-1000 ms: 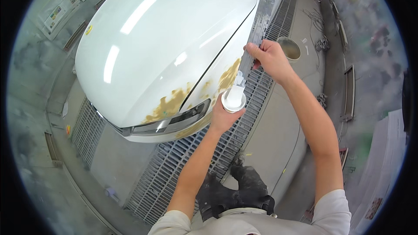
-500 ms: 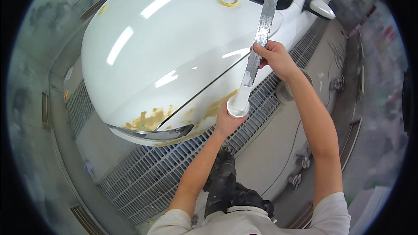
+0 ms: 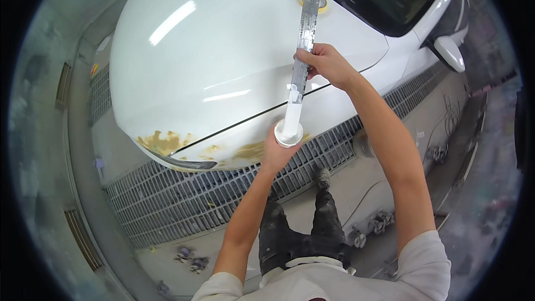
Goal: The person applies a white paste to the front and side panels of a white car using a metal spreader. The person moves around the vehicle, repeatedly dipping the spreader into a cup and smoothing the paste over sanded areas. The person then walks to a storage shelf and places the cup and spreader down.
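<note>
My left hand (image 3: 277, 146) is closed round a small white cup (image 3: 290, 137), held over the front fender. My right hand (image 3: 326, 62) grips a long metal ruler (image 3: 308, 17) at about its middle. The ruler's lower end is coated in thick white material and stands in the cup. Behind them is a white car (image 3: 184, 67), with tan filler patches (image 3: 161, 144) along its front corner and fender, above the headlight (image 3: 192, 163). A roll of yellow tape (image 3: 321, 4) lies on the hood, partly hidden by the ruler.
A floor grate (image 3: 145, 200) runs along the car. A round bucket (image 3: 362, 145) is partly hidden by my right arm. Sanding tools (image 3: 382, 223) and hoses (image 3: 440, 122) lie on the floor at the right, more tools (image 3: 198, 262) at the lower left. The side mirror (image 3: 448, 53) sticks out at the upper right.
My view has turned, so more of the windscreen and car side shows. Both hands, with cup and ruler, now appear farther left in the picture, in front of the hood and fender.
</note>
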Available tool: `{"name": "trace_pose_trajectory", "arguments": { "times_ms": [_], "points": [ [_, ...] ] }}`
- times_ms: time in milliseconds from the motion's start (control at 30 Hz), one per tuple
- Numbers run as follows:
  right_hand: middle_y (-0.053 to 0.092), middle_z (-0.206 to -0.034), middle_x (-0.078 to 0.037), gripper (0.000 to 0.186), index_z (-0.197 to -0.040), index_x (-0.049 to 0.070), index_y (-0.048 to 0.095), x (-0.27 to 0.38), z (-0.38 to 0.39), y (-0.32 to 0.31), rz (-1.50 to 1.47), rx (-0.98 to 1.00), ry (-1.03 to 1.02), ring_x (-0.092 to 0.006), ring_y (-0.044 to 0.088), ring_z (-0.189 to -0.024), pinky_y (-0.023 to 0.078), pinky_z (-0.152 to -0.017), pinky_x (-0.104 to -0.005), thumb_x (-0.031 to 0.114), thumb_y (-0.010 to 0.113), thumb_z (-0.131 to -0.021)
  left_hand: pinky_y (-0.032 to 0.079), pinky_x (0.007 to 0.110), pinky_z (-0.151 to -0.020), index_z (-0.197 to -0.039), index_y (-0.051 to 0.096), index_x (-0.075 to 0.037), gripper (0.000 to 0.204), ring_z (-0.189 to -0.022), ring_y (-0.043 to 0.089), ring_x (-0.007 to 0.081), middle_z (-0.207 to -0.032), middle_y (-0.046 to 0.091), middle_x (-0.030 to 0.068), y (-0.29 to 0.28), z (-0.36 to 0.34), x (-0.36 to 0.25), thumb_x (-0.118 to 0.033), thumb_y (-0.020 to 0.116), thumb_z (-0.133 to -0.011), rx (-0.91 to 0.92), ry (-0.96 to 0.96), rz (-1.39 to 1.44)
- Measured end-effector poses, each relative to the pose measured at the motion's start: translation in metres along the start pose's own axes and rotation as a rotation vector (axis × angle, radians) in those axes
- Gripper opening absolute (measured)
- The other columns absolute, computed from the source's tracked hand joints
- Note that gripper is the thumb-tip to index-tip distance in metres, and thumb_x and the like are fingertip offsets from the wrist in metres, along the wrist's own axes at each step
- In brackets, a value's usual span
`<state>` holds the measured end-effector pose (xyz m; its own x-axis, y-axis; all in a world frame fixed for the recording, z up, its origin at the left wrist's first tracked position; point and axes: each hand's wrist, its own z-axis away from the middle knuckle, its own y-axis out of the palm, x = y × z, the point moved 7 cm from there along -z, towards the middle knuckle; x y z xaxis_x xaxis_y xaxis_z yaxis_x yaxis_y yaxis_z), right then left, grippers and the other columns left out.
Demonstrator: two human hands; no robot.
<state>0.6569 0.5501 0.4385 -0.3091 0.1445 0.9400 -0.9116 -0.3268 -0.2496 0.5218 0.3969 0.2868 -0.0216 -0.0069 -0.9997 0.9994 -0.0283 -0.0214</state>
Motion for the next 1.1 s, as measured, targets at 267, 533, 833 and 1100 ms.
{"name": "trace_pose_trajectory", "arguments": {
  "times_ms": [267, 533, 833, 1100],
  "points": [
    [0.064, -0.082, -0.003, 0.029, -0.096, 0.004, 0.065, 0.005, -0.018, -0.043, 0.062, 0.169, -0.077, -0.0105, 0.058, -0.070, 0.051, -0.065, -0.0257, 0.031, 0.057, -0.097, 0.048, 0.035, -0.092, -0.128, 0.049, -0.001, 0.068, -0.108, 0.060, 0.0203, -0.116, 0.062, 0.0111, 0.067, -0.018, -0.014, -0.011, 0.082, -0.069, -0.254, -0.004, -0.006],
    [0.063, -0.075, -0.003, 0.027, -0.090, 0.000, 0.064, -0.008, 0.021, -0.089, 0.108, 0.178, -0.217, -0.0092, 0.057, -0.063, 0.049, -0.059, -0.0253, 0.026, 0.061, -0.094, 0.049, 0.034, -0.091, -0.126, 0.049, -0.002, 0.068, -0.105, 0.061, 0.0197, -0.114, 0.063, 0.0109, 0.130, -0.033, -0.029, -0.011, 0.083, -0.068, -0.323, 0.026, -0.010],
    [0.066, -0.080, -0.003, 0.025, -0.095, -0.002, 0.065, -0.021, 0.048, -0.152, 0.001, 0.050, -0.244, -0.0085, 0.057, -0.067, 0.048, -0.062, -0.0240, 0.023, 0.059, -0.096, 0.049, 0.035, -0.090, -0.125, 0.050, -0.002, 0.065, -0.104, 0.062, 0.0228, -0.113, 0.063, 0.0135, 0.180, -0.064, -0.057, -0.013, 0.082, -0.069, -0.288, 0.062, -0.016],
    [0.066, -0.079, -0.004, 0.028, -0.092, 0.000, 0.066, -0.029, -0.012, -0.196, -0.058, 0.036, -0.147, -0.0104, 0.059, -0.066, 0.049, -0.061, -0.0249, 0.026, 0.058, -0.095, 0.050, 0.036, -0.089, -0.124, 0.050, -0.002, 0.065, -0.104, 0.063, 0.0242, -0.114, 0.064, 0.0136, 0.199, -0.082, -0.039, -0.015, 0.082, -0.069, -0.280, -0.047, -0.076]
  ]
}}
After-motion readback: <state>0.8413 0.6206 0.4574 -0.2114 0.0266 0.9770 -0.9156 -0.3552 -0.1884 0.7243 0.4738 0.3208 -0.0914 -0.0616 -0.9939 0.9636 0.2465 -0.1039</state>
